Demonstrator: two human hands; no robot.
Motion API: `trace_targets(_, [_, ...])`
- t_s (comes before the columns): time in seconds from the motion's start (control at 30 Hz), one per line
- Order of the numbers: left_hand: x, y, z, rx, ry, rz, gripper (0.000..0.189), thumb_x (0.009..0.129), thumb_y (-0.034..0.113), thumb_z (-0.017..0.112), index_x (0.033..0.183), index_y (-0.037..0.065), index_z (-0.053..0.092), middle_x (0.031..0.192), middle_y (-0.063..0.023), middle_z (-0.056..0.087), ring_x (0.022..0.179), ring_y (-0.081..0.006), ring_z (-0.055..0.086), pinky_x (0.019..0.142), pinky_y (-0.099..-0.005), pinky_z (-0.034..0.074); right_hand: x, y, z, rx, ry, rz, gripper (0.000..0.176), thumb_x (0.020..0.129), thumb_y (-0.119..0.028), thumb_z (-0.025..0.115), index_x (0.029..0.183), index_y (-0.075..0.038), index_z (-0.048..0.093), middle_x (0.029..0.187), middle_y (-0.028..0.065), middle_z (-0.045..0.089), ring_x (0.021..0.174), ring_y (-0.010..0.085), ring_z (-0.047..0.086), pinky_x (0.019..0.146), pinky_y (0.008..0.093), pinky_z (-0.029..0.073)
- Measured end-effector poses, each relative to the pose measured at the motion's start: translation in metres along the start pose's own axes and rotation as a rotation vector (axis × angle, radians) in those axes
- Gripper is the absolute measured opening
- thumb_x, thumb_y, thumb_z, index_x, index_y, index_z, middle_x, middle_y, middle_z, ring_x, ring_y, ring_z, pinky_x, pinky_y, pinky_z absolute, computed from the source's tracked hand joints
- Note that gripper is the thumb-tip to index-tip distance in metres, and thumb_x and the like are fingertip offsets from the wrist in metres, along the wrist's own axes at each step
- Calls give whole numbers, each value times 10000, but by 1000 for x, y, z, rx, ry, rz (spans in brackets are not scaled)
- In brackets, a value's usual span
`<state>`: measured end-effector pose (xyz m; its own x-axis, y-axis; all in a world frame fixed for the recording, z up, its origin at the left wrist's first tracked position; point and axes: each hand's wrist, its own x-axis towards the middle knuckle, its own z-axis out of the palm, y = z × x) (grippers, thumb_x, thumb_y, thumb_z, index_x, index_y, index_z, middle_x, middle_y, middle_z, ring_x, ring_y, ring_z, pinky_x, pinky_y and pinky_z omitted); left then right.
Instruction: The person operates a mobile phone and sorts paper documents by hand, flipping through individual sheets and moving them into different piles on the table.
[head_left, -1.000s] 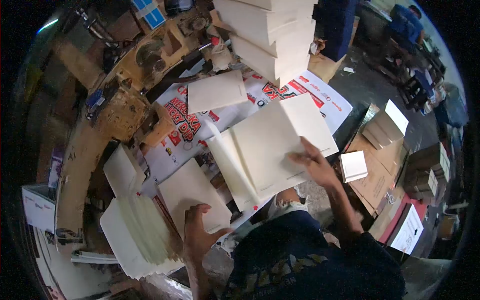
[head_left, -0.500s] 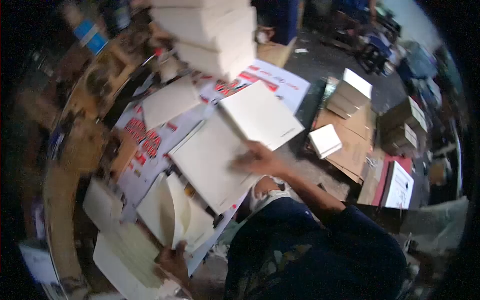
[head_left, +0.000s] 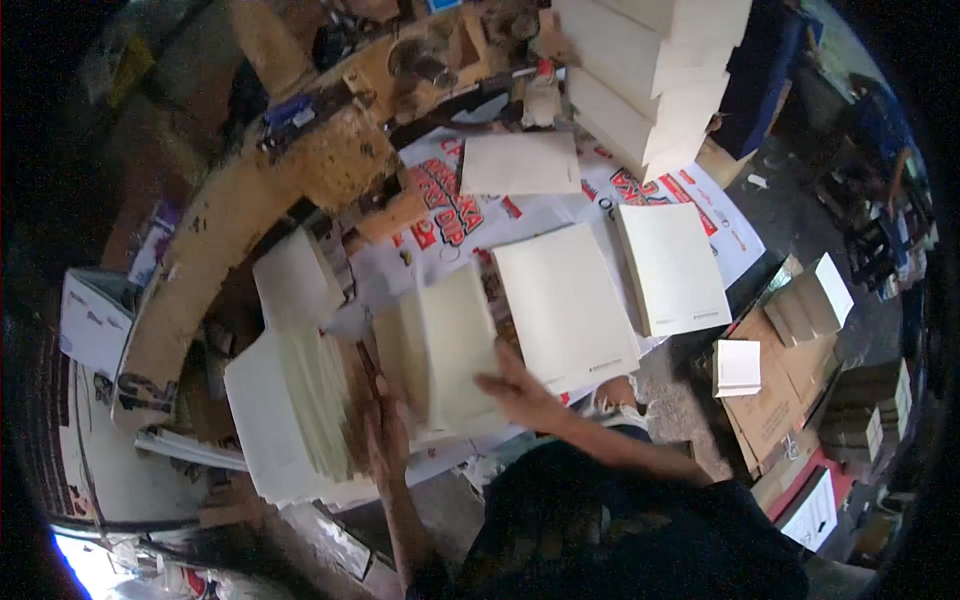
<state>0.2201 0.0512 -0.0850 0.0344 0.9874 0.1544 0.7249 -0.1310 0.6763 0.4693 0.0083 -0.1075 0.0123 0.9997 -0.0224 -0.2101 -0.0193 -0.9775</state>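
My left hand (head_left: pixel 385 435) is upright between a fanned stack of cream paper sections (head_left: pixel 315 400) and a cream booklet (head_left: pixel 455 340); its fingers are stretched out and partly blurred at the stack's edge. My right hand (head_left: pixel 525 392) reaches over the booklet's lower right corner, fingers apart, with nothing in them. Just right of the booklet lies a white-covered book block (head_left: pixel 570 305) with small print at its lower corner. Another white book block (head_left: pixel 675 268) lies further right.
A tall pile of white book blocks (head_left: pixel 655 85) stands at the back. One blank sheet (head_left: pixel 520 163) lies on the printed poster (head_left: pixel 445 215) covering the table. A curved wooden ledge (head_left: pixel 215 225) runs along the left. Small book stacks (head_left: pixel 800 305) sit on cardboard (head_left: pixel 775 390) at right.
The view has swung left, so the table appears shifted right. The right hand has moved from the white book blocks to the booklet. The booklet's curled leaf now lies flatter.
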Motion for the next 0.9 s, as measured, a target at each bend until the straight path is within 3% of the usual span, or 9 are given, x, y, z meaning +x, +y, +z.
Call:
trace_targets(0.07, [10, 57, -14, 39, 32, 158, 469, 994, 332, 458, 1364, 43, 444, 1287, -196, 535, 1185, -332, 508, 959, -437, 407, 1, -7, 11, 284, -228, 26, 742, 925, 4, 457, 1499, -9, -13, 1547, 144, 149, 1415, 178, 157, 1128, 304, 196])
trace_targets(0.27, [16, 118, -40, 408, -159, -204, 401, 935, 209, 547, 1282, 12, 502, 1224, -229, 553, 1129, -373, 527, 929, -468, 410, -11, -55, 24, 233, -250, -66, 743, 927, 3, 417, 1507, -40, -45, 1542, 118, 184, 1383, 179, 225, 1125, 308, 173])
trace_targets(0.33, [8, 158, -60, 453, -59, -280, 408, 892, 151, 587, 1268, 11, 512, 1265, -223, 544, 1162, -374, 523, 934, -470, 410, -7, -40, 25, 59, -255, -247, 763, 919, 48, 411, 1518, -87, -43, 1532, 92, 213, 1360, 169, 267, 1106, 311, 223])
trace_targets(0.47, [10, 106, -83, 247, 455, 190, 382, 906, 155, 595, 1240, -18, 531, 1218, -220, 571, 1089, -384, 546, 930, -472, 421, -27, -75, 14, 400, -345, 73, 724, 899, 144, 385, 1517, -129, 124, 1498, 89, 277, 1310, 147, 352, 1006, 321, 375])
trace_targets(0.5, [13, 115, -105, 219, 477, 98, 379, 922, 184, 583, 1233, -29, 537, 1218, -222, 576, 1081, -365, 557, 940, -454, 423, -24, -97, 3, 142, -308, -191, 637, 901, 113, 428, 1470, -103, 241, 1480, 110, 312, 1282, 172, 398, 980, 331, 402])
trace_targets(0.6, [38, 96, -174, 360, 630, 38, 430, 965, 295, 534, 1232, -43, 549, 1206, -238, 587, 1036, -318, 595, 928, -400, 454, -26, -117, -65, -258, -132, -544, 414, 866, 15, 589, 1271, -30, 520, 1378, 162, 461, 1188, 241, 519, 920, 356, 460])
trace_targets(0.67, [48, 68, -213, 400, 657, 84, 493, 971, 363, 511, 1261, -35, 536, 1230, -234, 577, 1031, -317, 599, 898, -386, 474, -41, -146, -104, -426, 285, -276, 413, 821, -35, 664, 1219, -20, 555, 1292, 179, 536, 1139, 268, 557, 918, 372, 459])
trace_targets(0.73, [63, -14, -250, 232, 561, -18, 506, 966, 385, 516, 1263, -25, 542, 1213, -225, 592, 1010, -328, 609, 881, -399, 483, -52, -137, -160, -750, 663, -345, 433, 803, -72, 699, 1211, -25, 560, 1263, 192, 548, 1111, 312, 567, 918, 391, 455])
trace_targets(0.9, [64, -123, -236, 568, 410, -189, 450, 919, 312, 559, 1237, -5, 534, 1136, -198, 615, 988, -319, 614, 874, -395, 488, -96, -124, -242, -1212, 1109, -144, 509, 787, -258, 740, 1206, -17, 578, 1266, 231, 536, 1235, 378, 439, 1028, 467, 354])
